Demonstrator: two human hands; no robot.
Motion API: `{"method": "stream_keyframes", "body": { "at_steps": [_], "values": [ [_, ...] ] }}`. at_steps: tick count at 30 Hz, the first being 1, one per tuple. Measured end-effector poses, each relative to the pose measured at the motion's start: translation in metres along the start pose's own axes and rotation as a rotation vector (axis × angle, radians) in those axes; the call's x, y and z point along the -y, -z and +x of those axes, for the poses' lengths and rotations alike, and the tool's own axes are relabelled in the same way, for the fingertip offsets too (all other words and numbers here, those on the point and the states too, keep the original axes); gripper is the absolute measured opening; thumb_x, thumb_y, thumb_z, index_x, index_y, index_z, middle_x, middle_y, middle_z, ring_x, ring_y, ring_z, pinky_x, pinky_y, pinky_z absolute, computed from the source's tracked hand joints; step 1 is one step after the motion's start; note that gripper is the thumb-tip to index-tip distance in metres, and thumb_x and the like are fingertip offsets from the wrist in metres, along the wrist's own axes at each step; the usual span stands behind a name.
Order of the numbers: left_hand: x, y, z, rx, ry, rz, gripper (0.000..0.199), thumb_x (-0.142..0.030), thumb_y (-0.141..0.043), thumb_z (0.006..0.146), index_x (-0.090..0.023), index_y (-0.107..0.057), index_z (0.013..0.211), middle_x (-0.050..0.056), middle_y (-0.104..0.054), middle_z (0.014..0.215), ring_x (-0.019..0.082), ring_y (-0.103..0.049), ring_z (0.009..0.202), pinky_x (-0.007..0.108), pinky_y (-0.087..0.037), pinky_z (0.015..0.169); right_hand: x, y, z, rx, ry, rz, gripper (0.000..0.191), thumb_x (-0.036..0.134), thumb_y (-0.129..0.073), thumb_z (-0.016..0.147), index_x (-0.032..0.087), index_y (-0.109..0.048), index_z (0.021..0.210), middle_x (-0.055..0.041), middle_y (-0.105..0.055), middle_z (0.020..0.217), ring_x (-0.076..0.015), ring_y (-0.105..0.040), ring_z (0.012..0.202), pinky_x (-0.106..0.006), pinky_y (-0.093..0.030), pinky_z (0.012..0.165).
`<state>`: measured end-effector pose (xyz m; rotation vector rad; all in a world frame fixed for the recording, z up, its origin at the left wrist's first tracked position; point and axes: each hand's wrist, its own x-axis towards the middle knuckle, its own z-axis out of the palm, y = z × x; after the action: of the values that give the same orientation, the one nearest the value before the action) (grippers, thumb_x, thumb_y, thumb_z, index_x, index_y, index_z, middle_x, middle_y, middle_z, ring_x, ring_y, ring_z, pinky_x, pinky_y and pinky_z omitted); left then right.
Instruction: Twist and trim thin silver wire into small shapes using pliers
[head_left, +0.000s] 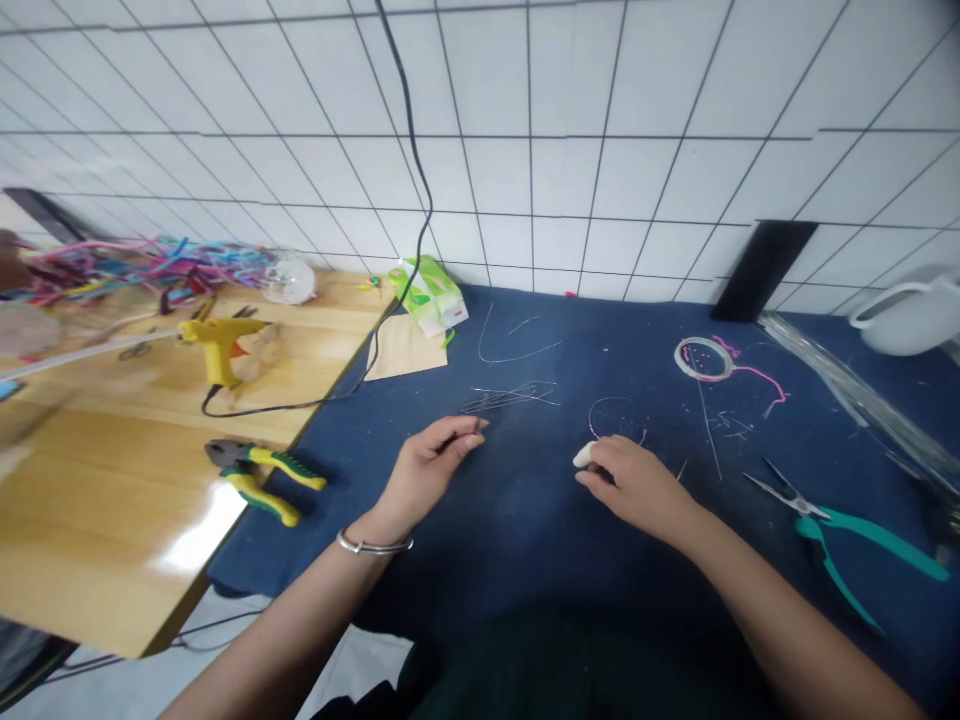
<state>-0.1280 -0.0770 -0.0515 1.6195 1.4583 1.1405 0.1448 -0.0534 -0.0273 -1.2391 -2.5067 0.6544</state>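
My left hand (427, 465) is closed in a pinch above the dark blue cloth, a tiny pinkish speck at its fingertips. What it pinches is too small to name. To the right, my right hand (637, 480) is curled, with a white cover (583, 455) on one fingertip and a small gap showing at the thumb. A thin curved wire (609, 400) with pink bits runs up from behind these fingers, which appear to hold it. Several straight wires (510, 397) lie just beyond my left hand. A round dish (679, 358) holds pink beads, with pink cord (765, 378) beside it.
Teal-handled needle-nose pliers (814, 515) lie at right, near clear packets (847, 375) and a white jug (907, 318). At left are yellow-green cutters (259, 470), a yellow glue gun (220, 345) and its black cable (300, 406). A tissue pack (435, 295) stands by the wall.
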Motion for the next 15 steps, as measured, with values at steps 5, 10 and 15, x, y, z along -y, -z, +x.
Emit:
{"method": "stream_keyframes", "body": {
  "at_steps": [5, 10, 15],
  "values": [
    [0.008, 0.004, -0.003, -0.141, 0.079, -0.264, 0.013, -0.027, -0.054, 0.08, -0.016, -0.049, 0.075, 0.005, -0.059, 0.082, 0.014, -0.055, 0.078, 0.031, -0.044, 0.076, 0.0, -0.004, 0.001, 0.044, 0.05, -0.008, 0.016, 0.025, -0.052, 0.082, 0.02, -0.047, 0.067, 0.0001, -0.055, 0.068, -0.0152, -0.053, 0.068, -0.029, -0.043, 0.059],
    [0.008, 0.005, -0.006, -0.025, 0.066, -0.127, 0.014, -0.026, -0.048, 0.083, -0.015, -0.05, 0.075, 0.005, -0.06, 0.083, 0.014, -0.055, 0.078, 0.029, -0.043, 0.074, 0.002, -0.005, 0.002, 0.079, 0.079, -0.021, 0.016, 0.025, -0.052, 0.082, 0.021, -0.047, 0.067, 0.0009, -0.054, 0.067, -0.0147, -0.052, 0.067, -0.031, -0.044, 0.066],
    [0.006, 0.005, -0.011, 0.079, -0.017, 0.051, 0.011, -0.025, -0.05, 0.082, -0.016, -0.054, 0.077, 0.005, -0.063, 0.086, 0.015, -0.058, 0.081, 0.03, -0.044, 0.076, 0.003, -0.004, 0.001, 0.098, 0.095, -0.024, 0.011, 0.025, -0.052, 0.082, 0.021, -0.051, 0.072, 0.0004, -0.056, 0.069, -0.0153, -0.053, 0.069, -0.032, -0.044, 0.068]
  ]
}}
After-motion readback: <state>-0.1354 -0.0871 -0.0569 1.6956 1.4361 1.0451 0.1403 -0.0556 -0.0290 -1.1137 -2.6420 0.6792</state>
